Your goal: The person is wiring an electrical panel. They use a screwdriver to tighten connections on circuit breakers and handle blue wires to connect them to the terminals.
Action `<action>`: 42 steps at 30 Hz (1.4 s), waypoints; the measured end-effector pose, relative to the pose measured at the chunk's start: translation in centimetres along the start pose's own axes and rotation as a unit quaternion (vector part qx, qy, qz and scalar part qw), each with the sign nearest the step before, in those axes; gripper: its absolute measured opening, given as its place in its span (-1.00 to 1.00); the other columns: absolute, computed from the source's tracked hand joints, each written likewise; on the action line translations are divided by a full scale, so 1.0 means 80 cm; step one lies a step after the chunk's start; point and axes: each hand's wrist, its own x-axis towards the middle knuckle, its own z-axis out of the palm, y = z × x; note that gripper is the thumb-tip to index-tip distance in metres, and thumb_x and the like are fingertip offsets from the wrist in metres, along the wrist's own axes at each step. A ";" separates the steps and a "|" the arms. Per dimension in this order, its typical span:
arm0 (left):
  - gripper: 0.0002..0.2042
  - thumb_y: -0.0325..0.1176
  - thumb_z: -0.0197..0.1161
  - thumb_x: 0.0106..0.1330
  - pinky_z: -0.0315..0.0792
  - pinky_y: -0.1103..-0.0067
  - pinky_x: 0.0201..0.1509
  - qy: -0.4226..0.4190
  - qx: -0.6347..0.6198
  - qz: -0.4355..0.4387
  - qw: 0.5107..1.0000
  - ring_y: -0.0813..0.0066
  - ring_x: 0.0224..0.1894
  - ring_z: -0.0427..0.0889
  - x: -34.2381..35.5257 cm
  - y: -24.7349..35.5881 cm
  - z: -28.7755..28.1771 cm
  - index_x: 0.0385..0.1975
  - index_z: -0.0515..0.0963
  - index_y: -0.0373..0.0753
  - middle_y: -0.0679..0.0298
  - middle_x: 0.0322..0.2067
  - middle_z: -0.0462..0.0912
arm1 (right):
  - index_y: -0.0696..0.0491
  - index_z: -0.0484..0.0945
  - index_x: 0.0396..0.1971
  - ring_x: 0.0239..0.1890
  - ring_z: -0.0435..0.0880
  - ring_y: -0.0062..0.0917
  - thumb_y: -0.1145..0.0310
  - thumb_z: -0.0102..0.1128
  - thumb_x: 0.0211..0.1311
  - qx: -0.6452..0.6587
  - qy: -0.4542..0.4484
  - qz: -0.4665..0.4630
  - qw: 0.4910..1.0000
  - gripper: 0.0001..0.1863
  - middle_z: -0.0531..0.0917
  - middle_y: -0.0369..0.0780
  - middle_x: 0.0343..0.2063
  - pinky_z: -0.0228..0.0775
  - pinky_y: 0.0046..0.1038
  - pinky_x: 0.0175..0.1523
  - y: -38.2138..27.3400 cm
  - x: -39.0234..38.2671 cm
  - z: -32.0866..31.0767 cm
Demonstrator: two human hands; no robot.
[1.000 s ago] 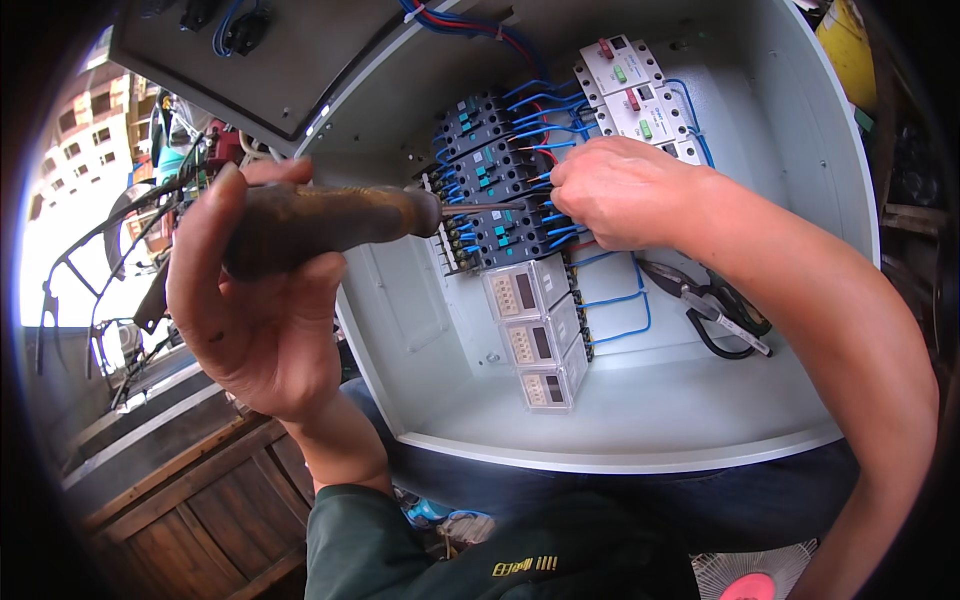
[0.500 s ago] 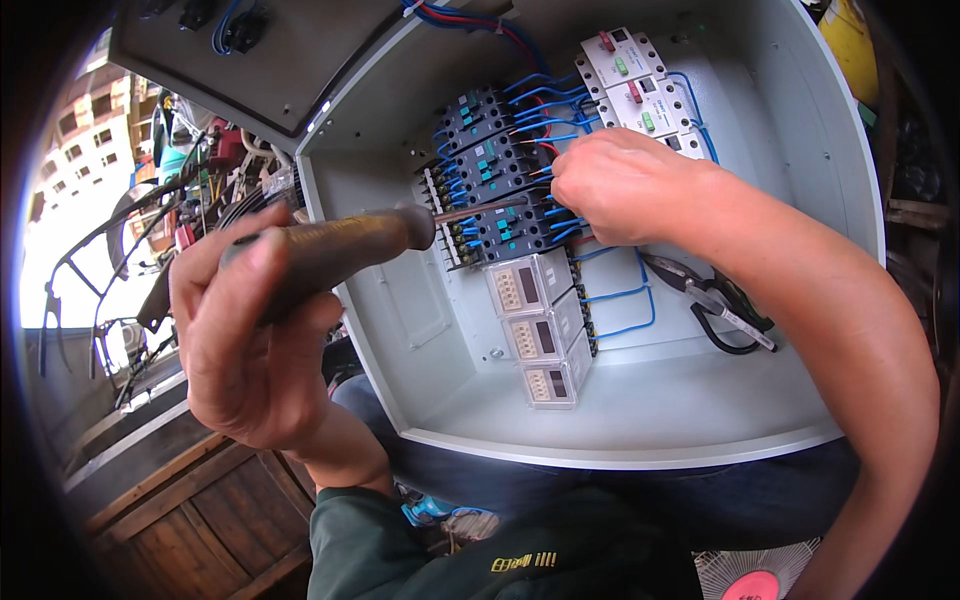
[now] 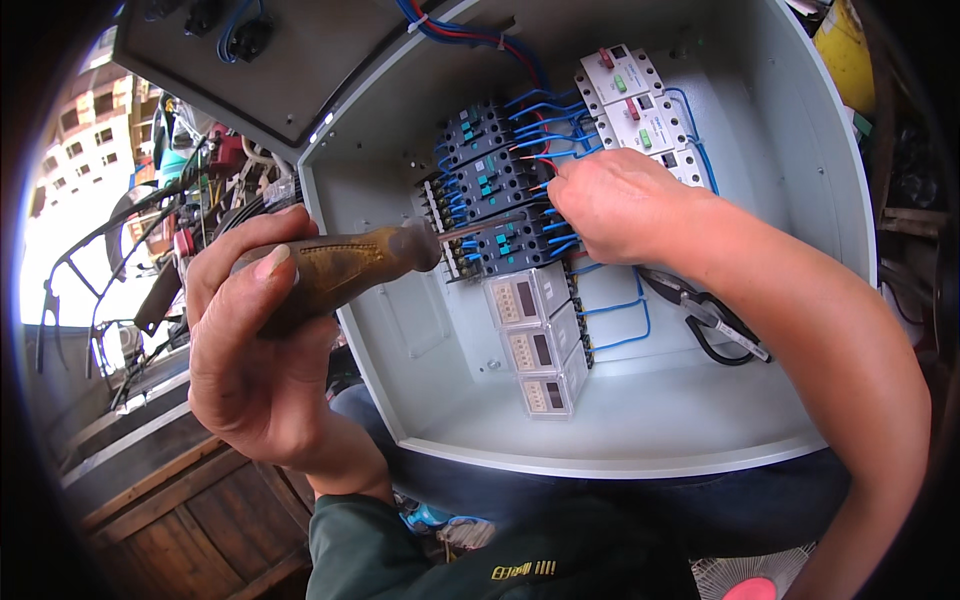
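Note:
My left hand (image 3: 255, 350) grips a screwdriver (image 3: 340, 268) with a worn dark-and-yellow handle; its shaft reaches into a column of black contactors (image 3: 485, 180), over the seam above the lowest one. My right hand (image 3: 625, 210) is closed at the blue wires (image 3: 550, 108) right of the contactors; what its fingertips hold is hidden. Three clear-covered modules (image 3: 530, 345) sit below the contactors, and white breakers (image 3: 630, 110) are upper right. All are inside a grey metal enclosure (image 3: 600, 448) resting over my legs.
Black-handled pliers (image 3: 700, 310) lie in the enclosure under my right forearm. Its open door (image 3: 250, 90) is upper left. Cluttered metal parts and cables (image 3: 170, 230) stand outside at left, a wooden panel (image 3: 190, 520) lower left, a yellow object (image 3: 845, 55) upper right and a fan (image 3: 745, 575) at the bottom right.
My left hand and the screwdriver handle have shifted down and turned a little over the last second. My right hand stays at the wires, only slightly moved.

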 end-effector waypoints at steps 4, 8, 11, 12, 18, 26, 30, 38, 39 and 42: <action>-0.60 -0.35 0.41 0.23 0.55 0.38 0.03 0.026 0.002 -0.036 0.999 0.17 -0.10 0.64 -0.010 -0.006 0.001 0.07 0.56 -0.25 -0.13 -0.08 0.62 | 0.14 0.73 -0.34 -0.16 0.75 -0.17 0.52 0.29 0.01 0.010 -0.033 0.027 0.999 -0.82 0.75 -0.06 -0.29 0.63 -0.24 -0.04 -0.001 -0.001 -0.006; -0.30 0.15 0.43 0.11 0.54 0.40 0.00 0.020 0.071 0.009 0.997 0.25 -0.13 0.61 -0.002 -0.011 0.001 0.13 0.54 -0.24 -0.03 -0.12 0.60 | 0.14 0.74 -0.32 -0.15 0.75 -0.17 0.54 0.24 0.03 -0.005 -0.002 -0.014 1.000 -0.81 0.76 -0.06 -0.29 0.63 -0.23 -0.02 -0.001 -0.005 -0.005; -0.31 0.11 0.45 0.17 0.54 0.40 0.04 0.038 0.066 -0.012 0.997 0.18 -0.01 0.62 0.005 -0.011 0.011 0.19 0.51 -0.23 -0.11 -0.03 0.60 | 0.14 0.75 -0.32 -0.15 0.75 -0.17 0.55 0.21 0.04 -0.014 0.026 -0.034 0.999 -0.80 0.76 -0.06 -0.29 0.62 -0.23 -0.02 -0.001 -0.004 -0.005; -0.36 0.04 0.42 0.21 0.55 0.38 0.05 0.039 0.022 -0.028 0.999 0.16 0.02 0.63 0.006 -0.010 0.013 0.21 0.50 -0.21 -0.14 0.01 0.58 | 0.14 0.75 -0.32 -0.15 0.75 -0.17 0.55 0.21 0.05 -0.019 0.027 -0.038 0.999 -0.80 0.76 -0.06 -0.30 0.62 -0.23 -0.03 0.000 -0.005 -0.006; -0.56 -0.28 0.26 0.34 0.62 0.29 0.05 -0.008 -0.117 -0.017 0.993 0.05 0.02 0.66 0.002 -0.005 0.013 0.23 0.49 -0.08 -0.23 0.07 0.54 | 0.14 0.76 -0.39 -0.16 0.75 -0.17 0.53 0.21 0.02 -0.020 0.041 -0.051 0.998 -0.82 0.76 -0.07 -0.33 0.62 -0.23 -0.04 0.002 -0.010 -0.004; -0.43 -0.04 0.41 0.30 0.49 0.50 0.06 0.079 0.024 -0.029 0.996 0.37 -0.08 0.56 0.001 -0.013 0.022 0.14 0.53 -0.36 0.07 -0.03 0.56 | 0.13 0.76 -0.40 -0.17 0.74 -0.17 0.53 0.22 0.00 -0.004 0.065 -0.028 0.998 -0.82 0.75 -0.08 -0.33 0.63 -0.20 -0.08 0.007 0.005 0.018; -0.41 -0.04 0.42 0.30 0.41 0.55 0.08 0.147 -0.006 -0.062 0.987 0.45 -0.06 0.52 0.002 -0.006 0.033 0.15 0.54 -0.41 0.17 -0.02 0.55 | 0.14 0.75 -0.37 -0.17 0.75 -0.16 0.54 0.21 0.01 0.011 0.021 -0.016 1.000 -0.81 0.75 -0.07 -0.31 0.63 -0.20 -0.07 0.008 0.003 0.014; -0.39 -0.37 0.53 0.20 0.50 0.45 0.22 0.112 -0.087 -0.025 0.990 0.28 0.09 0.64 -0.009 -0.023 0.028 0.22 0.43 -0.36 0.07 0.15 0.56 | 0.15 0.74 -0.35 -0.14 0.76 -0.17 0.54 0.21 0.06 -0.026 0.009 -0.028 0.999 -0.83 0.75 -0.03 -0.29 0.63 -0.23 -0.05 0.012 0.007 0.000; -0.40 -0.38 0.53 0.20 0.50 0.45 0.22 0.105 -0.092 -0.011 0.990 0.29 0.08 0.64 -0.010 -0.027 0.029 0.22 0.43 -0.35 0.07 0.16 0.56 | 0.15 0.74 -0.35 -0.15 0.76 -0.16 0.55 0.21 0.06 -0.039 0.005 -0.023 0.999 -0.83 0.75 -0.04 -0.30 0.63 -0.23 -0.04 0.015 0.006 0.001; -0.51 -0.42 0.40 0.32 0.52 0.45 0.19 0.099 -0.095 0.011 0.990 0.25 0.06 0.67 -0.008 -0.032 0.030 0.22 0.43 -0.35 0.04 0.10 0.60 | 0.11 0.72 -0.45 -0.21 0.76 -0.17 0.53 0.18 0.04 -0.088 0.050 -0.076 0.992 -0.86 0.75 -0.09 -0.38 0.62 -0.22 -0.11 0.024 0.006 0.008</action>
